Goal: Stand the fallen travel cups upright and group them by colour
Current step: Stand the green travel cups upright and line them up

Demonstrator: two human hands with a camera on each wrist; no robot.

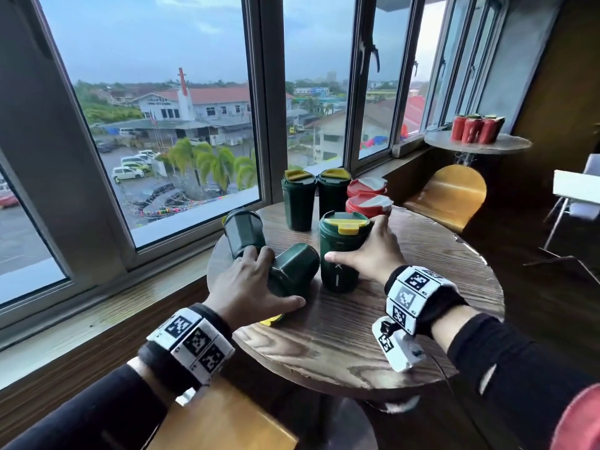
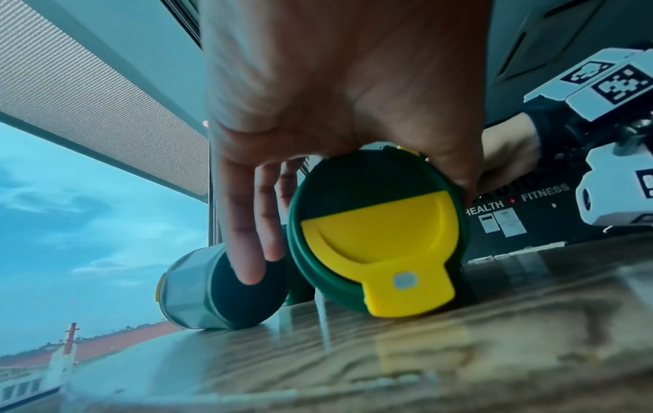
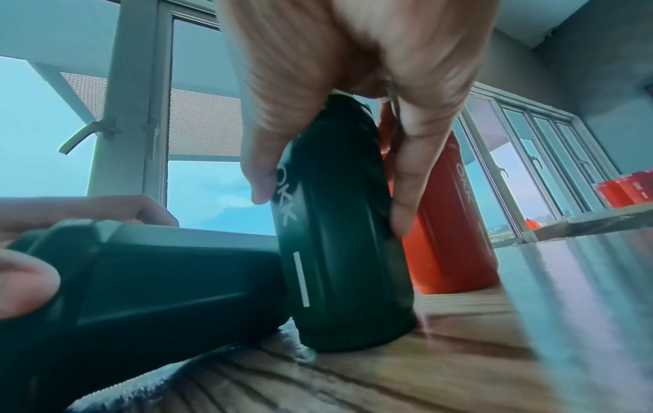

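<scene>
On the round wooden table (image 1: pixel 357 336) my left hand (image 1: pixel 276 277) grips a dark green travel cup (image 1: pixel 293 269) that lies on its side. Its yellow-flapped lid (image 2: pixel 374 232) faces the left wrist camera, with my left hand (image 2: pixel 353 218) around the rim. A second fallen green cup (image 1: pixel 243 232) (image 2: pixel 219 287) lies near the table's left edge. My right hand (image 1: pixel 354 241) (image 3: pixel 330 208) holds a green cup (image 1: pixel 341 254) (image 3: pixel 339 251) standing upright at the centre. Two upright green cups (image 1: pixel 298 203) and two red cups (image 1: pixel 368 203) (image 3: pixel 452 223) stand at the back.
The windows and sill run along the left and back. A wooden chair back (image 1: pixel 451 193) stands behind the table at the right, and another wooden seat (image 1: pixel 227 417) is below me. A second round table (image 1: pixel 506 146) at the far right carries several red cups (image 1: pixel 477 128).
</scene>
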